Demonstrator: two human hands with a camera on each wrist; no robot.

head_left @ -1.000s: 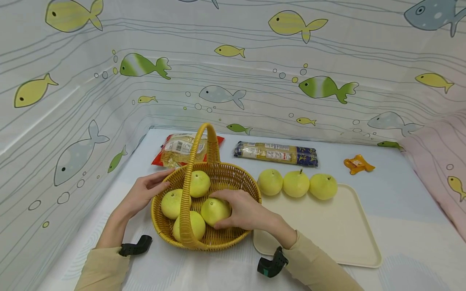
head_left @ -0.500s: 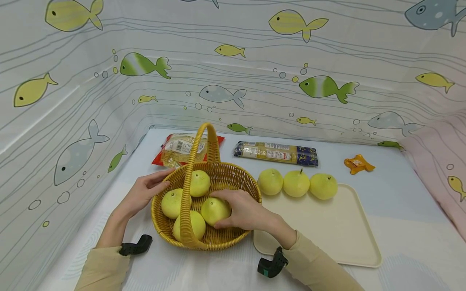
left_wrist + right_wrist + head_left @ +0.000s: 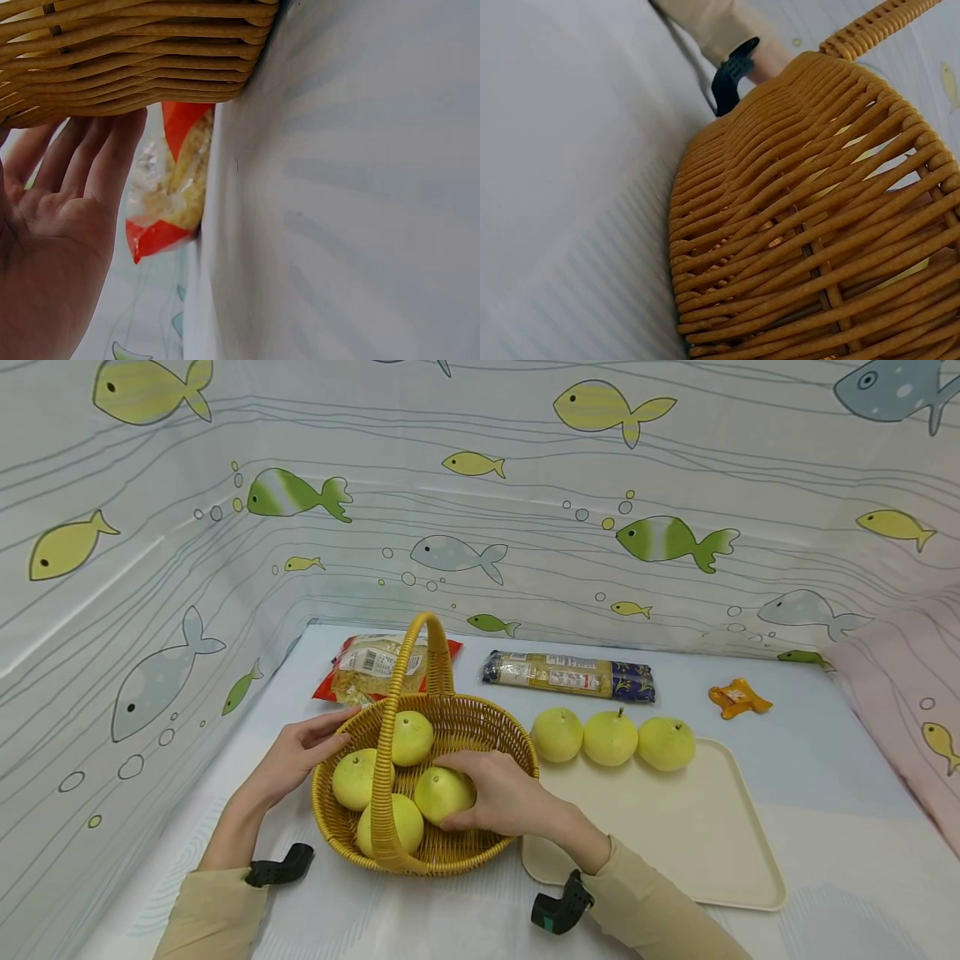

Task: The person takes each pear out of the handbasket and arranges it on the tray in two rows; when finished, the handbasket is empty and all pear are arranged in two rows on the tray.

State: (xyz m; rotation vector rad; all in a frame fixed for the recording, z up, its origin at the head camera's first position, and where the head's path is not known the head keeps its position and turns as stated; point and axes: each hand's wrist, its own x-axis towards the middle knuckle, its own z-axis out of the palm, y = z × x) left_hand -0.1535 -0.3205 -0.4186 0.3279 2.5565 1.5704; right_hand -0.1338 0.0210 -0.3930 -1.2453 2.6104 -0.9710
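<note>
Fruit (image 3: 437, 797) lay inside the basket (image 3: 480, 718), to the right of the left hand (image 3: 303, 756), whose straight fingers touched its side; I saw the nearer right hand (image 3: 506, 793) gripping this fruit.

The handle (image 3: 385, 768) is standing leftward of the right hand (image 3: 506, 792), blocking straight crossing; three fruits (image 3: 411, 740) are crowding the left half of the basket (image 3: 487, 714). Free room is lying inside, behind that hand, and across the tray (image 3: 675, 835); a fruit row (image 3: 610, 740) is obstructing the tray's rear edge.

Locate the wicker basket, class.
In the head view, the wicker basket stands left of centre, between the left hand and the cream tray.
</note>
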